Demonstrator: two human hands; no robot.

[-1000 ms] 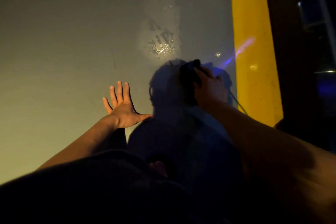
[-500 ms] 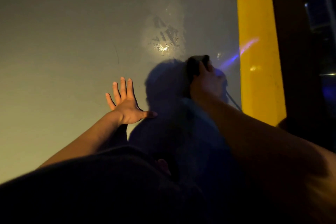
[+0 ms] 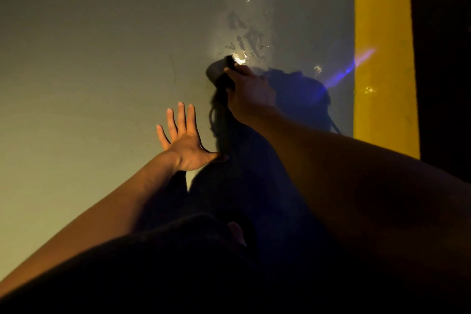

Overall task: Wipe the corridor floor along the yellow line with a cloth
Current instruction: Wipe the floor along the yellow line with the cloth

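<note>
the right hand point(image 3: 251, 94) is stretched out ahead, its fingers curled round a dark cloth point(image 3: 221, 74) and pressing it to the grey corridor floor point(image 3: 89, 58); the cloth sits at the near edge of a damp, streaky patch point(image 3: 244, 38) that glints in the light, well to the left of the yellow line point(image 3: 383, 46); the left hand point(image 3: 184, 140) holds nothing, fingers straight and spread, palm apparently flat on the floor, likely as a prop for the body; a blue-violet streak of light point(image 3: 353, 65) crosses the floor and the line's edge; deep shadow covers the floor under the right arm, so whether that part is wiped cannot be told; as a judgement, the job is early or midway: only 1 smeared patch shows wetness, the strip right beside the line looks mostly dry bar 2 or 3 small glints, and the length of floor farther ahead is left to do.
</note>
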